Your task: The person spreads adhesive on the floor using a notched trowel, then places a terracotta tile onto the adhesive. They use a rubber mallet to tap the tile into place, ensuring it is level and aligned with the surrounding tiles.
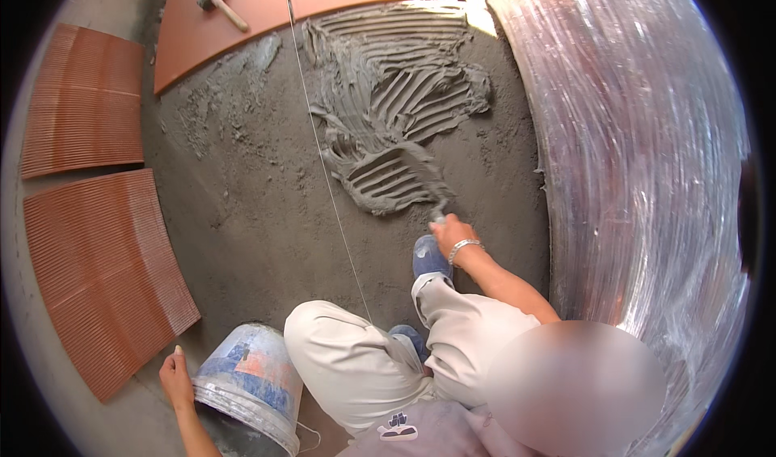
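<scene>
My right hand (455,237), with a bracelet at its wrist, is closed around the handle of a trowel (438,213). The trowel sits at the lower right end of a bed of wet grey mortar (388,178), which is combed into ridges; its blade is mostly hidden by mortar. At lower left, my left hand (177,380) grips the rim of a mortar-stained bucket (250,368). The bucket is tilted with its mouth toward me, and grey residue shows inside. My left fingers are partly hidden.
A mallet (222,6) rests on laid terracotta tiles (259,16) at the far side. Two ribbed tiles (85,105) lean at left. A taut string (323,162) crosses the floor (234,239). Film-wrapped goods (630,133) stand along the right, near my shoe (431,256).
</scene>
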`<control>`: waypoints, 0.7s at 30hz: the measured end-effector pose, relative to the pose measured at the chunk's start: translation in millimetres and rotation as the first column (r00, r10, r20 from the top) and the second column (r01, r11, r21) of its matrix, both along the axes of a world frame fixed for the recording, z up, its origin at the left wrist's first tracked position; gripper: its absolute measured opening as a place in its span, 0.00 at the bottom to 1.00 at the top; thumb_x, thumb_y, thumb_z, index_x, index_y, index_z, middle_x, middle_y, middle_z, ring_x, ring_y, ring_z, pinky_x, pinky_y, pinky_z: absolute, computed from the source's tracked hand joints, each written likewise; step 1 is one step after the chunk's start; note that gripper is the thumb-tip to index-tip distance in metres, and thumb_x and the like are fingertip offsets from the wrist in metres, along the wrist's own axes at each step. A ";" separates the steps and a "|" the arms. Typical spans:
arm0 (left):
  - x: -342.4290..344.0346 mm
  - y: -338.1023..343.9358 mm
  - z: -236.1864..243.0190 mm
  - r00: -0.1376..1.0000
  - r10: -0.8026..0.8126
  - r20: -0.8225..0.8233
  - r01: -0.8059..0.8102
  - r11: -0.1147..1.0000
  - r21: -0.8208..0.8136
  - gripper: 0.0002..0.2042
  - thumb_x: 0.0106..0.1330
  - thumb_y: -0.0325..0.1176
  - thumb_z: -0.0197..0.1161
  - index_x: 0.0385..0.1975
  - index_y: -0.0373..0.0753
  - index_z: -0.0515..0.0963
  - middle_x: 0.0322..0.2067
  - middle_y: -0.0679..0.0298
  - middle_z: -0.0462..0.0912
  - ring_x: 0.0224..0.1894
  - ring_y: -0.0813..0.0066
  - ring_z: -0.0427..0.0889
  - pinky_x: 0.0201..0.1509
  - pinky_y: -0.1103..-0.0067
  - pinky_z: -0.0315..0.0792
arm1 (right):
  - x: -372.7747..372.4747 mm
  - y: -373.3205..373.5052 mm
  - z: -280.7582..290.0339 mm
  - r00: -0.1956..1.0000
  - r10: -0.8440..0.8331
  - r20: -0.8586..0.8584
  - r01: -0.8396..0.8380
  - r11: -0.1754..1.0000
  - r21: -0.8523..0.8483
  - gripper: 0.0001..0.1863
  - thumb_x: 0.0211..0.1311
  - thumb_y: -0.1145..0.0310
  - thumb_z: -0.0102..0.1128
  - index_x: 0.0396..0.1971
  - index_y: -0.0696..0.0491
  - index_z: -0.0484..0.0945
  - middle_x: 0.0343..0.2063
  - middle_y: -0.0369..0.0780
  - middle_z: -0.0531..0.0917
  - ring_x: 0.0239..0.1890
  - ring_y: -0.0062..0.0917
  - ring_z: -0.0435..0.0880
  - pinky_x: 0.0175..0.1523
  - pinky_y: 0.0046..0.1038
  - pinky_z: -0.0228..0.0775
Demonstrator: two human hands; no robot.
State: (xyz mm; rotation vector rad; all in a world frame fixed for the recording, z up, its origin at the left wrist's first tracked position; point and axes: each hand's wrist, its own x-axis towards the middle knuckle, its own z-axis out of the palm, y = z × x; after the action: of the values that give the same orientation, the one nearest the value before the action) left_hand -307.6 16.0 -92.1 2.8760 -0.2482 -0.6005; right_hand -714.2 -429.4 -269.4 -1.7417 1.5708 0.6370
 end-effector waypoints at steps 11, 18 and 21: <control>8.0 8.7 -9.3 0.996 -0.010 0.084 0.017 0.997 -0.074 0.23 0.70 0.45 0.60 0.22 0.28 0.74 0.18 0.67 0.68 0.25 0.80 0.62 0.28 0.75 0.59 | -35.0 -78.2 -3.9 0.945 -0.326 0.026 0.318 0.896 -0.311 0.24 0.67 0.50 0.54 0.51 0.55 0.72 0.47 0.55 0.82 0.53 0.49 0.80 0.55 0.46 0.73; 5.4 6.0 -9.1 0.991 -0.027 0.129 0.041 0.994 -0.106 0.26 0.72 0.46 0.58 0.15 0.37 0.61 0.17 0.74 0.57 0.23 0.83 0.53 0.25 0.75 0.49 | -11.0 -196.5 -33.7 0.963 -0.254 -0.089 0.196 0.889 -0.414 0.22 0.67 0.53 0.55 0.52 0.53 0.73 0.48 0.52 0.82 0.53 0.45 0.82 0.57 0.44 0.73; 8.1 6.9 -8.1 0.991 -0.014 0.130 0.025 0.996 -0.082 0.22 0.70 0.43 0.59 0.21 0.29 0.72 0.17 0.70 0.63 0.24 0.81 0.58 0.26 0.75 0.56 | -5.6 -154.7 -41.6 0.995 -0.031 -0.090 0.002 0.950 -0.313 0.21 0.68 0.55 0.52 0.52 0.53 0.73 0.47 0.52 0.83 0.52 0.45 0.83 0.55 0.43 0.75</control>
State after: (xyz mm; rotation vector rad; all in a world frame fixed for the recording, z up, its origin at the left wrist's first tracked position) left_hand -299.6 22.9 -100.2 2.8376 -0.3135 -0.3975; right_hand -719.8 -584.0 -311.0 -1.9485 1.8302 0.4871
